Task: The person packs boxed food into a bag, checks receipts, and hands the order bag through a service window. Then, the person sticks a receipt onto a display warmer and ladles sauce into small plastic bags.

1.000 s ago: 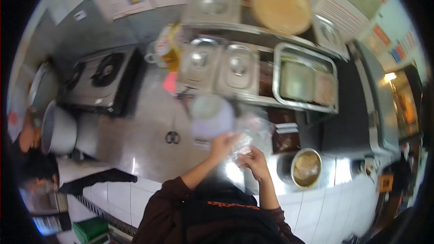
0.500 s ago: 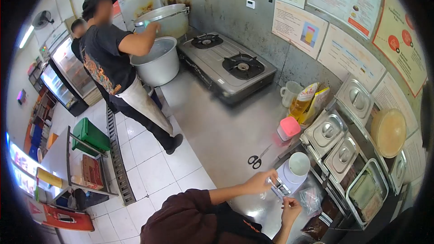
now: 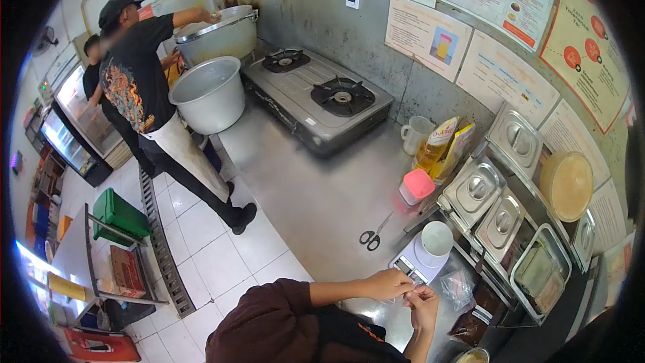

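My left hand [image 3: 388, 284] reaches in from the left, its fingers pinched at the front edge of a white digital kitchen scale [image 3: 411, 260]. Against its fingertips is my right hand [image 3: 422, 304], also closed in a pinch. Something small and clear shows between and below the fingers, too little of it visible to name. A pale round bowl [image 3: 437, 238] rests on the scale. Black-handled scissors [image 3: 371, 238] lie on the steel counter beyond my left hand. Right of my hands are a clear plastic bag [image 3: 457, 289] and a dark brown packet [image 3: 468, 328].
Lidded steel pans [image 3: 474, 188] stand in a rack at right. A pink-lidded tub [image 3: 418, 185], oil pouch [image 3: 433, 151] and clear jug [image 3: 416, 134] sit near the wall. Farther off are a two-burner stove [image 3: 316, 104], large pots [image 3: 208, 97] and a co-worker [image 3: 138, 67].
My hands have come together in front of the scale; before, they were apart. The view has shifted slightly. The co-worker's arm now reaches over the rear pot.
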Demonstrator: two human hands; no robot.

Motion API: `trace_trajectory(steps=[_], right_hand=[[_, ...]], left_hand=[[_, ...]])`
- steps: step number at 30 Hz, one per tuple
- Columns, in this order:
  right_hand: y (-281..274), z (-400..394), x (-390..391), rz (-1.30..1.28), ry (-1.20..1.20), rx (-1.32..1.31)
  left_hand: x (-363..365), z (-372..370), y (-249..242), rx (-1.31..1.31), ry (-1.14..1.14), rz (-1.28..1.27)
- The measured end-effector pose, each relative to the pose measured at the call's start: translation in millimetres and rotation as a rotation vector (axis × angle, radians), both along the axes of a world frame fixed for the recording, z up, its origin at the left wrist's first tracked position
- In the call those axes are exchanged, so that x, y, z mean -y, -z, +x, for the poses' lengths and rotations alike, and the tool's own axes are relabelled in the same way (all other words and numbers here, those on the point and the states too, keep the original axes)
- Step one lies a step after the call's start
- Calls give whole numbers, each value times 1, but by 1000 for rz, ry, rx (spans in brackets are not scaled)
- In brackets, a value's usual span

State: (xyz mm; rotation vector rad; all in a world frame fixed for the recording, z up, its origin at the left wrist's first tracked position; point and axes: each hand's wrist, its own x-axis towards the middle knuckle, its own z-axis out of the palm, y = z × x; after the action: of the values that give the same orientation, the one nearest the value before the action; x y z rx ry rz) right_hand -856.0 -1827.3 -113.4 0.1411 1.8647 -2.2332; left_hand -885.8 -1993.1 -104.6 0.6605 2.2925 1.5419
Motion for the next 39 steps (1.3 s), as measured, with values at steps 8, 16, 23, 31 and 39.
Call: trace_trajectory(steps=[8, 16, 23, 31, 39], right_hand=[[3, -2, 0, 866, 2, -424], [-50, -14, -16, 351, 38, -218], [-94, -18, -15, 771, -96, -348], [-118, -29, 10, 990, -41, -531], [-131, -236, -3, 1488, 276, -354]], left_hand=[[3, -5, -13, -250, -42, -389], [36, -53, -37, -178, 319, -302], [19, -59, -60, -464, 220, -556], [14, -50, -63, -477, 97, 7], [66, -47, -39, -584, -303, 149]])
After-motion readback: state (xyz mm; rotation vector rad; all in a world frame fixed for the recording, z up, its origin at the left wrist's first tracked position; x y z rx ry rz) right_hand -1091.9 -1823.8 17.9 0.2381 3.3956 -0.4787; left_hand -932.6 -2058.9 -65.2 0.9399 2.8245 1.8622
